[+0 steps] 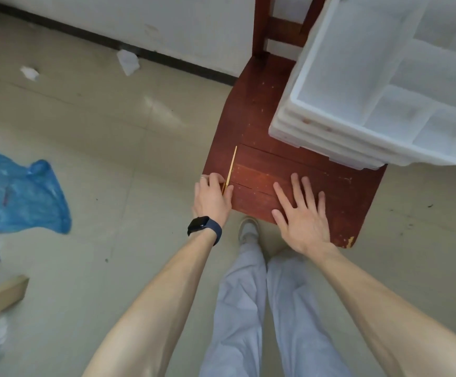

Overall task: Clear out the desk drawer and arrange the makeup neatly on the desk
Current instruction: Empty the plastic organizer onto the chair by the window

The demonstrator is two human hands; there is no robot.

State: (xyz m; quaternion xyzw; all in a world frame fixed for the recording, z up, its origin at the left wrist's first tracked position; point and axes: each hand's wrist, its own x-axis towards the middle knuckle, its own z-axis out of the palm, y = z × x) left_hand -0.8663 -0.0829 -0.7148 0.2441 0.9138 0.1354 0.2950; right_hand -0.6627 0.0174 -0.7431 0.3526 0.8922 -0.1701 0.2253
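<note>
A stack of white translucent plastic drawers (330, 126) rests on a red-brown wooden chair (251, 115); the top drawer has dividers and looks empty. My left hand (211, 195), with a dark watch on its wrist, pinches the near end of a thin gold stick (232, 165) at the chair seat's left edge. Flat over the front of the seat, my right hand (301, 210) is spread with fingers apart and holds nothing. No makeup is visible.
A blue plastic bag (17, 197) lies on the floor at left. Crumpled white papers (127, 62) sit near the wall. A pale wooden board corner (1, 295) shows at lower left. My legs and one shoe (247, 228) stand before the chair.
</note>
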